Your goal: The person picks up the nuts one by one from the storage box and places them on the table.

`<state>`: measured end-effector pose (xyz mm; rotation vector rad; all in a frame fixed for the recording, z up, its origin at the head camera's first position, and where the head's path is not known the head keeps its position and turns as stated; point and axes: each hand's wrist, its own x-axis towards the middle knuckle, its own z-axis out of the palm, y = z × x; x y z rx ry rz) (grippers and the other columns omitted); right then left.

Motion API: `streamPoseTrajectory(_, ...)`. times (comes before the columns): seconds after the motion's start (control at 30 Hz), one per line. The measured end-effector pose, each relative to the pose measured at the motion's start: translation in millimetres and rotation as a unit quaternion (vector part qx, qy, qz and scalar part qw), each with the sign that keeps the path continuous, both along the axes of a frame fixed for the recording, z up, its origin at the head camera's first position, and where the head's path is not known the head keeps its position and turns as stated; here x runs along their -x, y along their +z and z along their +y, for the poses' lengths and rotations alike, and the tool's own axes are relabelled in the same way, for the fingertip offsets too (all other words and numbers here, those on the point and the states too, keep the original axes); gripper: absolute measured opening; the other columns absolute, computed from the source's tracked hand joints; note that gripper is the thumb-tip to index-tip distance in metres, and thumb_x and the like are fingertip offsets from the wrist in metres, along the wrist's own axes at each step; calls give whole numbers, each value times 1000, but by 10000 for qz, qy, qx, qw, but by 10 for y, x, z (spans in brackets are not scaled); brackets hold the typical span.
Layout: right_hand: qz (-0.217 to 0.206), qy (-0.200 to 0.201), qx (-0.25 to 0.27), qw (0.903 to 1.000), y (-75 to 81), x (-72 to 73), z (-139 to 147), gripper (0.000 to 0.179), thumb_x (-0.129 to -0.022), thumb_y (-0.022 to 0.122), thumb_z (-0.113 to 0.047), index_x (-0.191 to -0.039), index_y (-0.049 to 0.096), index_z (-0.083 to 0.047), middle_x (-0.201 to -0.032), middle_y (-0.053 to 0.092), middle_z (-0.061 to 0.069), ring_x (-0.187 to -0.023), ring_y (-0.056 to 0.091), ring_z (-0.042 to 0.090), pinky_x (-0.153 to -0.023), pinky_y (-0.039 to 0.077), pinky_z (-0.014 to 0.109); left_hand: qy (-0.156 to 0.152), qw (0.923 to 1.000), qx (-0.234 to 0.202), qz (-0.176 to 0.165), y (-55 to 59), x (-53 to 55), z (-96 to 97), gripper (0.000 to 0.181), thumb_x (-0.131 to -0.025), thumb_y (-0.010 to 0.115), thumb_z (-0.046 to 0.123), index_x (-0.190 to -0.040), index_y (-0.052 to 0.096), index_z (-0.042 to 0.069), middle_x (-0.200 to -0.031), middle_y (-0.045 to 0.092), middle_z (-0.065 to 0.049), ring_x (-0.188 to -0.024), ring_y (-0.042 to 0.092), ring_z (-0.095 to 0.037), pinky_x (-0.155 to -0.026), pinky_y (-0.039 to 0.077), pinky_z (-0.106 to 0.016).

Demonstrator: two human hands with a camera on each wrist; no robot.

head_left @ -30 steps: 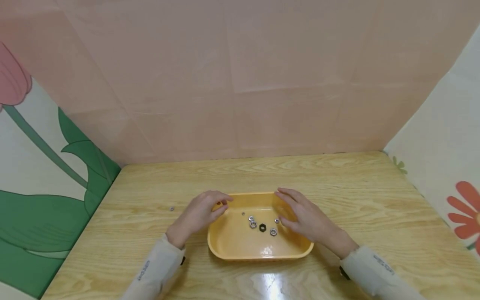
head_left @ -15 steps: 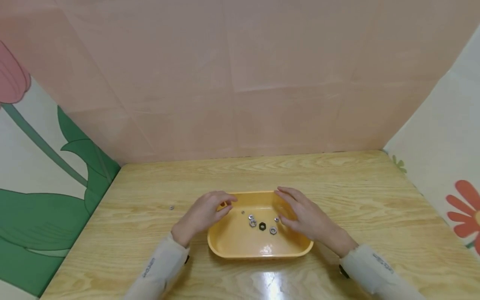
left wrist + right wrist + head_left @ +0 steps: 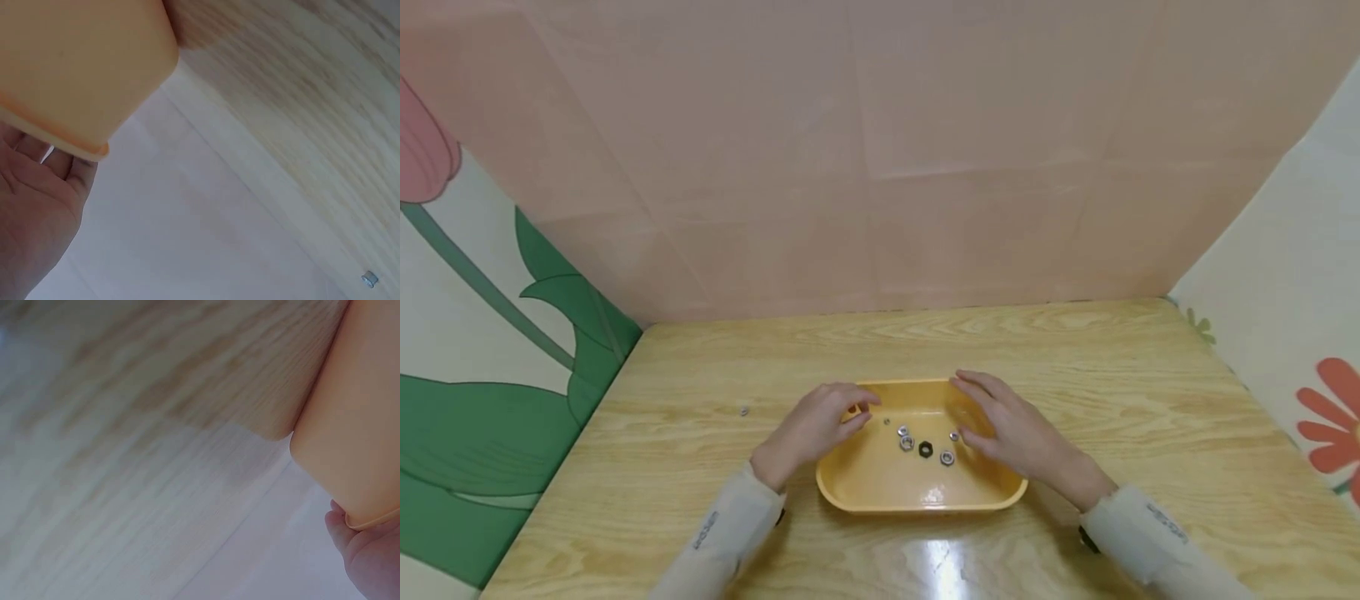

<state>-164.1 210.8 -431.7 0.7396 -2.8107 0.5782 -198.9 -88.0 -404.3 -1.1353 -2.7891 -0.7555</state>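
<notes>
Fingers [image 3: 859,395] loosely arched at both ends of a yellow tray [image 3: 880,487], thumbs parted from them, nothing seen in hold. Clock face centred on the tray in the head view, twelve toward the far wall [image 3: 880,167]. Far out at nine: green leaf print [image 3: 467,454]. Between nine and ten, on the bench [image 3: 662,467] and well apart from the tray: loose nut [image 3: 744,411]. Closer in, same direction: left hand [image 3: 814,422], forefinger bent above the thumb with a clear gap between, tips near the tiny nut [image 3: 887,422]. Inside the tray, onward to the right: small nut [image 3: 903,431] at ten, big nut [image 3: 907,443] just beside it, black nut [image 3: 926,450] near centre, front nut [image 3: 947,457] toward four, right nut [image 3: 954,436] between two and three. Right hand [image 3: 1018,433] near three: fingers stretched toward one, thumb inside the tray, just beside the right nut, wide gap between. Contact with the rim: cannot tell. Far out at three: red flower print [image 3: 1324,432].
</notes>
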Motion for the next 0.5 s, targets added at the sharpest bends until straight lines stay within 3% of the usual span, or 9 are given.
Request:
streamPoseTrajectory(0.23, -47, -14, 5, 10000, 4, -3, -4, 69, -89, 72, -25, -148, 43, -3, -153, 41, 19, -140, 41, 38, -113, 37, 56, -117, 9989, 71, 445, -73, 17, 35, 19, -91, 70, 11, -110, 73, 10, -97, 76, -2, -87, 69, -18, -84, 50, -37)
streamPoseTrajectory(0.5, -48, 4, 28, 10000, 16, -10, -9, 69, -89, 72, -26, -148, 43, -3, -152, 41, 19, -139, 41, 37, -113, 37, 55, 111, 9990, 221, 377, -107, 5, 65, 19, -91, 70, 14, -110, 74, 13, -99, 76, 1, -90, 67, -16, -81, 40, -33)
